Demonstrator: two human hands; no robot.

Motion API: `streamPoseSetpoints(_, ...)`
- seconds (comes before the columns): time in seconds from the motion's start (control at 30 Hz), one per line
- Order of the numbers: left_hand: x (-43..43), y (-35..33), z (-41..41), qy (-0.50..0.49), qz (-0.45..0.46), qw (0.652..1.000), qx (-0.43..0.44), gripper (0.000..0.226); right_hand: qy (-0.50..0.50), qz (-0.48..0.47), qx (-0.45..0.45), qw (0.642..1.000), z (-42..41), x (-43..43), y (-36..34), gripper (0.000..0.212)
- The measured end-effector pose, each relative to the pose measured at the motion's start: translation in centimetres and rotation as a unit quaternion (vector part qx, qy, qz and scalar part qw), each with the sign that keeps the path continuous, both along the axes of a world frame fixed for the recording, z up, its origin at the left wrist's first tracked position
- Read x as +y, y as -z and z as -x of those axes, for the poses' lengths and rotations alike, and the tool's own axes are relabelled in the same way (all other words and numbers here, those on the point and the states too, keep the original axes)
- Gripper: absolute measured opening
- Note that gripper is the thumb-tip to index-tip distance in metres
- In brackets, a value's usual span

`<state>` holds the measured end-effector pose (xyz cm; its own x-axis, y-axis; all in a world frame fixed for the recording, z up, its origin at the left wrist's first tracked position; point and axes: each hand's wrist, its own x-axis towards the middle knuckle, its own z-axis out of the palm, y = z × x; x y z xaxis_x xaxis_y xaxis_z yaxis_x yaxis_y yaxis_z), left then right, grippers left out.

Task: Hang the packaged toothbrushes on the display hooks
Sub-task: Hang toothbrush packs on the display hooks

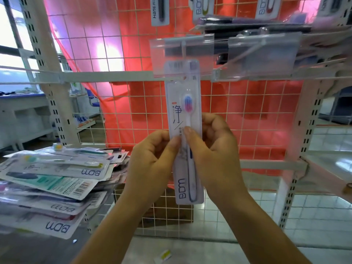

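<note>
At your far left lies the pile of packaged toothbrushes, stacked flat and loose. It sits close to your arm, probably so that the next one is a short reach away.

Your left hand is curled in, thumb on the front and fingers behind, and pinches the left edge of the toothbrush pack about halfway up. This narrow grip on the card edge looks meant to stop the pack from swinging while its top is lined up.

The pack stands upright in front of the wire grid, brush head upward. Its top end is tucked behind the clear label holder, where the display hook comes forward. I judge you hold it low so the hang hole stays free for the hook. Whether the hole is already on the wire I cannot tell, because the holder blurs it.

Your right hand mirrors the left. Its thumb presses the front of the pack and the fingers curl round the right edge, holding it firmly. The two hands grip from opposite sides, which keeps the card square to the hook.

Further right, a second label holder fronts a neighbouring hook, and more packs hang above it.
</note>
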<state>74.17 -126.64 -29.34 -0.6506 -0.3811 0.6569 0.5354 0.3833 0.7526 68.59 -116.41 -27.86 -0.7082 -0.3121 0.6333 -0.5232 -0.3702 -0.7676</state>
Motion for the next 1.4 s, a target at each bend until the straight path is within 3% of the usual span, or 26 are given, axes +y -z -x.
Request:
streamPoseSetpoints(0.33,-0.5,-0.1,1.4,-0.006,-0.009,1.0,-0.017,0.028,0.028,-0.011,-0.001,1.0,1.5,-0.7,0.2,0.009)
streamPoseSetpoints(0.5,-2.1,0.5,2.6,-0.072,0.006,0.994,-0.082,0.02,0.044,-0.047,-0.046,0.997,3.9,-2.5,0.3,0.008)
streamPoseSetpoints(0.7,-3.6,1.5,3.2,-0.143,-0.034,0.983,-0.113,0.021,0.078,-0.089,-0.036,0.992,8.6,-5.5,0.0,0.006)
streamPoseSetpoints(0.97,-4.0,2.0,3.4,-0.138,-0.03,0.98,-0.141,0.019,0.102,-0.139,-0.04,0.984,14.9,-8.0,-0.7,0.02)
streamPoseSetpoints(1.4,-4.5,1.5,4.6,-0.139,0.038,0.971,-0.191,0.016,0.144,-0.176,-0.039,0.973,18.3,-10.2,-1.6,0.009)
